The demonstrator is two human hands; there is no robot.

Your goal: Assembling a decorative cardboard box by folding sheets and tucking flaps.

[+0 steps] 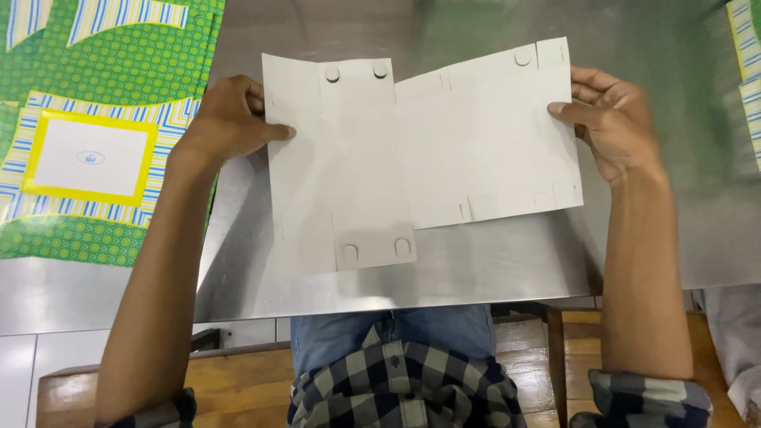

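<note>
A flat, die-cut white cardboard box blank [420, 150] with creases, slits and round tabs is held spread out over a steel table [491, 269]. My left hand [230, 119] grips its left edge, thumb on top. My right hand [614, 119] grips its right edge, thumb on the card. The blank bends slightly along its middle crease.
A stack of green and yellow patterned printed box blanks [95, 127] lies on the table at the left. More striped printed card [749, 71] shows at the right edge. The table's front edge runs just above my lap, with a wooden bench [539, 364] below.
</note>
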